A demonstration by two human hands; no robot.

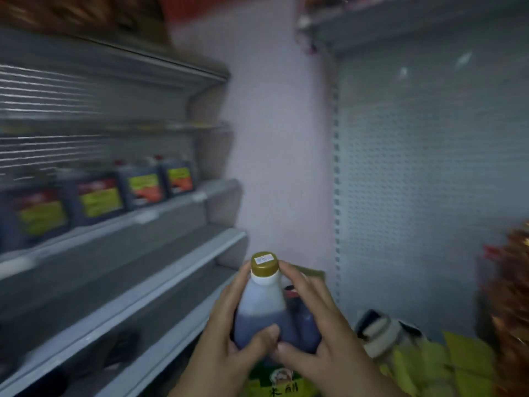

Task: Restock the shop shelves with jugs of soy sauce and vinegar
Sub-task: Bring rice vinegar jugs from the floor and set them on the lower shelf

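Head view shows both of my hands wrapped around 1 jug (pixel 264 305) of dark liquid, held upright in front of me. My left hand (pixel 229 325) grips its left side, thumb pressed across the lower front, while my right hand (pixel 312 319) curls round the right side, fingers reaching up near the gold cap (pixel 264 263). Whether it is soy sauce or vinegar I cannot tell, since its yellow-green label (pixel 274 385) is mostly cut off at the bottom edge.

This jug is not on any shelf yet; it hangs in the air just right of the lower shelves (pixel 160 285), which look bare where I can see them, though blur hides much. Higher up on the left, 4 dark jugs (pixel 100 199) with yellow labels already stand in a row on the upper shelf (pixel 171 207), so I judge part of the restocking done. Behind my right hand, another dark container (pixel 297 308) shows, and yellow packaging (pixel 446 365) lies to the right, so more stock probably waits. My guess is that the work is under way, with several shelves left to fill.
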